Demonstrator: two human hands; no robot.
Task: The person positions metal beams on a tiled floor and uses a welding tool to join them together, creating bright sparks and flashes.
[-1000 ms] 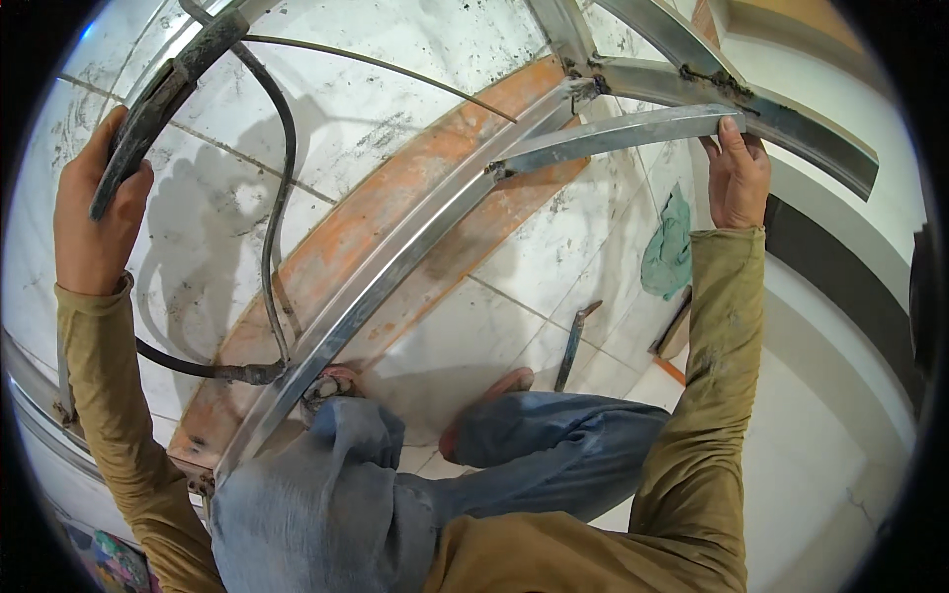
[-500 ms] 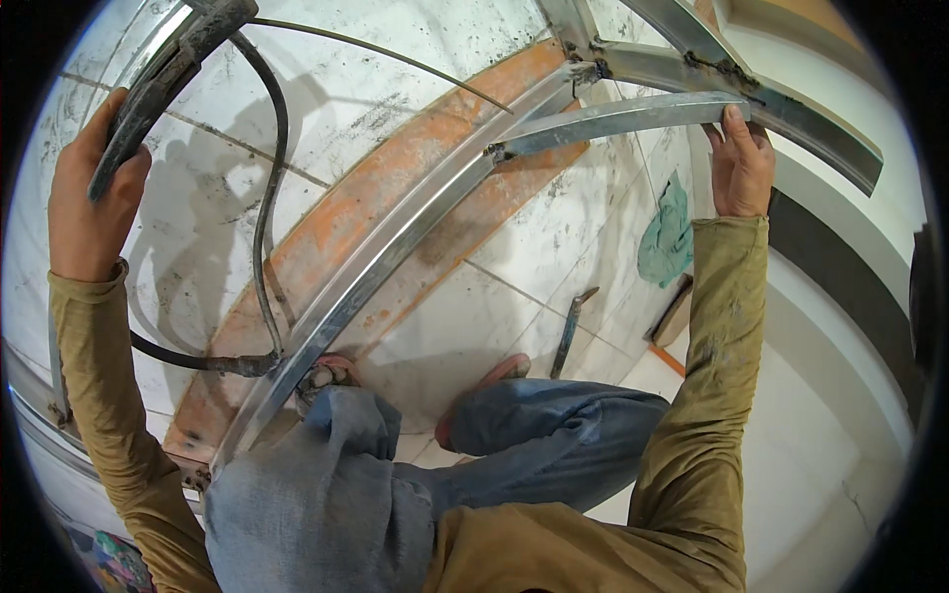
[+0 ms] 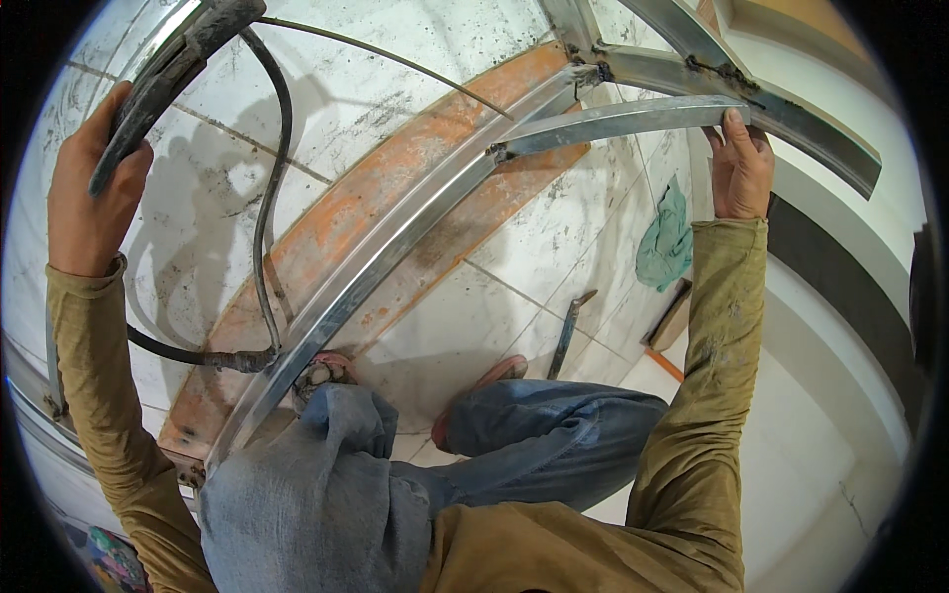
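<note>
My left hand is closed around the dark handle of a welding electrode holder at the upper left. A thin welding rod runs from its jaw toward the long metal beam, its tip appearing close to the beam's edge; contact cannot be told. At the upper right, my right hand pinches the far end of a short metal bar between thumb and fingers. The bar's other end meets the long square metal beam at a dark weld spot.
A black cable loops beside the beam. Beneath lies an orange-stained board on white tiles. More welded metal tubes stand at the upper right. A green cloth, a hammer-like tool and a brush-like object lie by my right forearm.
The view has shifted very slightly. Both hands keep their grips, and the rod, bar and beam stay in nearly the same places.
</note>
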